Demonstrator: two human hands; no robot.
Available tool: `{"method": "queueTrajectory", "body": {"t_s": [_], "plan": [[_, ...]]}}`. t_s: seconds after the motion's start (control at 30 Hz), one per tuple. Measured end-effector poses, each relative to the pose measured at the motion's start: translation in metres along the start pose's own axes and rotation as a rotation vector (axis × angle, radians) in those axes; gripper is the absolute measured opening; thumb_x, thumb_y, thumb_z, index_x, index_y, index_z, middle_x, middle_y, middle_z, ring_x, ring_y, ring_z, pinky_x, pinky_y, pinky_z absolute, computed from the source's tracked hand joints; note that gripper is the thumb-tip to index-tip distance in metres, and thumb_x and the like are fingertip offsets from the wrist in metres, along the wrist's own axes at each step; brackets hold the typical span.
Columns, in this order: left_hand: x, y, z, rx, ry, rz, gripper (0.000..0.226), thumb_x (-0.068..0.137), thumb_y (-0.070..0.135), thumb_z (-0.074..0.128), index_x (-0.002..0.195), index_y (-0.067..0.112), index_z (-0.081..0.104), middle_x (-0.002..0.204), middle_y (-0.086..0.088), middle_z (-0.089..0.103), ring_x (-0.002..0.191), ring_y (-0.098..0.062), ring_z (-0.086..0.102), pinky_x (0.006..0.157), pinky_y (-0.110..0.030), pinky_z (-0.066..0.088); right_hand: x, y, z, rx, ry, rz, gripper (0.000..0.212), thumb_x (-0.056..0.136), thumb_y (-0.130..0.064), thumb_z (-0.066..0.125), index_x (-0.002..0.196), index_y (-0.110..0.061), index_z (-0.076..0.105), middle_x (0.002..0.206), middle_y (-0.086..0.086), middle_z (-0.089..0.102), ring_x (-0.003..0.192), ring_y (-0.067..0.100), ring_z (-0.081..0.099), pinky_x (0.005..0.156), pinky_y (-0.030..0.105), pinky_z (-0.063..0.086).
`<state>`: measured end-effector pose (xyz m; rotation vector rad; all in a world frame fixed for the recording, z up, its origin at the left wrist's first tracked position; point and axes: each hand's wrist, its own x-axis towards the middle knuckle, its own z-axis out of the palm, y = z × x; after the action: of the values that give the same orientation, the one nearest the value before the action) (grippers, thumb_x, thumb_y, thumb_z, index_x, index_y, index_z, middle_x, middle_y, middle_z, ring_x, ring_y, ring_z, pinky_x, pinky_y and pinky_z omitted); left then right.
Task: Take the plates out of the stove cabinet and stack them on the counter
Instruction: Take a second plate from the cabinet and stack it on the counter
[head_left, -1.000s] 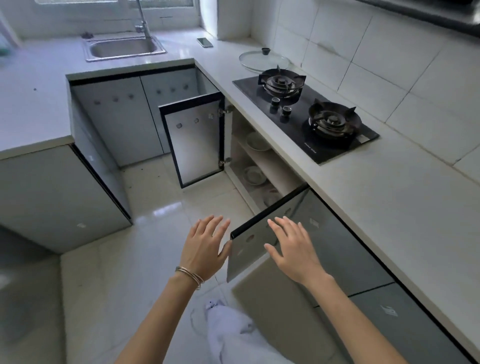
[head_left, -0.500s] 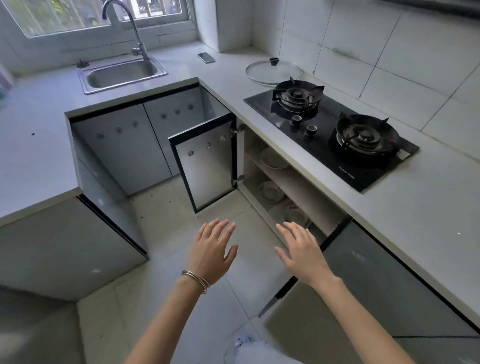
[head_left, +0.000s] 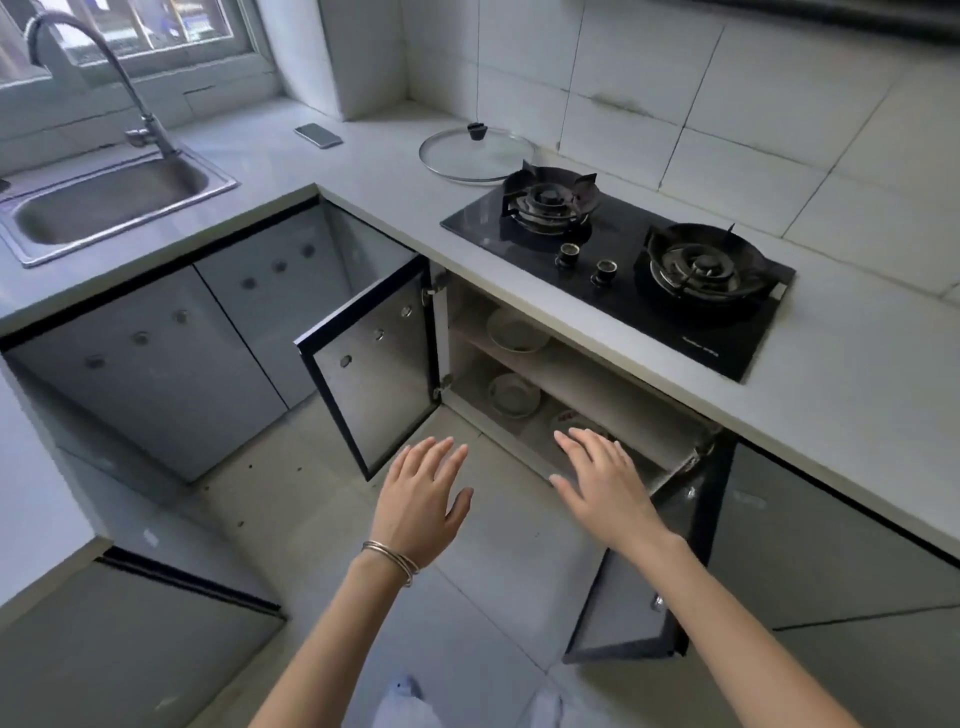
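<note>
— Both cabinet doors stand wider than a second ago, and the hands have come closer. Where are the plates?

— Lower shelf: one plate (head_left: 574, 423) at twelve o'clock just past the right hand (head_left: 605, 486), another (head_left: 513, 396) at eleven; a third (head_left: 515, 330) on the upper shelf.

— Fingers?

— Spread and released on both hands, grasping nothing. The left hand (head_left: 418, 501) hangs over the floor, farther off.

— Room?

— The table (head_left: 857, 364) overhangs; the doors (head_left: 379, 364) flank the opening, so reach straight in, low.

both hands, left hand (head_left: 421, 506) and right hand (head_left: 605, 486), reach forward, fingers spread.
</note>
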<state>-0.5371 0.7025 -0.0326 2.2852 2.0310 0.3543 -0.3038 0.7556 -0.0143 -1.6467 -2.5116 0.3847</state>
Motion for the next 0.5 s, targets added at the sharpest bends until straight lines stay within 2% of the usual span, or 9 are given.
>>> {"method": "queueTrajectory", "body": {"t_s": [0.13, 0.27, 0.37, 0.5], "plan": [[0.026, -0.057, -0.019, -0.035, 0.024, 0.041, 0.054, 0.085, 0.044, 0.035, 0.124, 0.014, 0.056, 0.123, -0.007, 0.060, 0.117, -0.030, 0.053, 0.098, -0.046, 0.043, 0.028, -0.040, 0.001, -0.006, 0.044, 0.058, 0.062, 0.089, -0.048, 0.027, 0.140, -0.013, 0.035, 0.143, 0.010, 0.040, 0.134, 0.025, 0.032, 0.110, 0.045, 0.027], [0.057, -0.091, -0.029, -0.052, 0.028, 0.100, 0.054, 0.085, 0.043, 0.034, 0.125, 0.013, 0.055, 0.124, -0.008, 0.059, 0.118, -0.031, 0.051, 0.099, -0.047, 0.043, 0.056, -0.062, -0.005, -0.007, 0.094, 0.075, 0.052, 0.093, -0.034, 0.046, 0.140, -0.012, 0.036, 0.143, 0.011, 0.039, 0.134, 0.025, 0.031, 0.110, 0.041, 0.029], [0.079, -0.107, -0.030, -0.067, 0.016, 0.142, 0.054, 0.085, 0.042, 0.034, 0.127, 0.013, 0.054, 0.125, -0.007, 0.058, 0.119, -0.030, 0.050, 0.100, -0.047, 0.042, 0.078, -0.069, -0.007, -0.015, 0.126, 0.099, 0.053, 0.092, -0.035, 0.044, 0.138, -0.011, 0.038, 0.141, 0.013, 0.042, 0.132, 0.027, 0.034, 0.108, 0.041, 0.030], [0.113, -0.120, -0.015, -0.065, -0.018, 0.186, 0.054, 0.085, 0.041, 0.035, 0.127, 0.013, 0.054, 0.125, -0.007, 0.058, 0.119, -0.030, 0.051, 0.101, -0.046, 0.040, 0.106, -0.062, -0.001, 0.010, 0.113, 0.139, 0.051, 0.095, -0.032, 0.046, 0.140, -0.012, 0.034, 0.144, 0.011, 0.037, 0.135, 0.026, 0.029, 0.109, 0.039, 0.028]]}}
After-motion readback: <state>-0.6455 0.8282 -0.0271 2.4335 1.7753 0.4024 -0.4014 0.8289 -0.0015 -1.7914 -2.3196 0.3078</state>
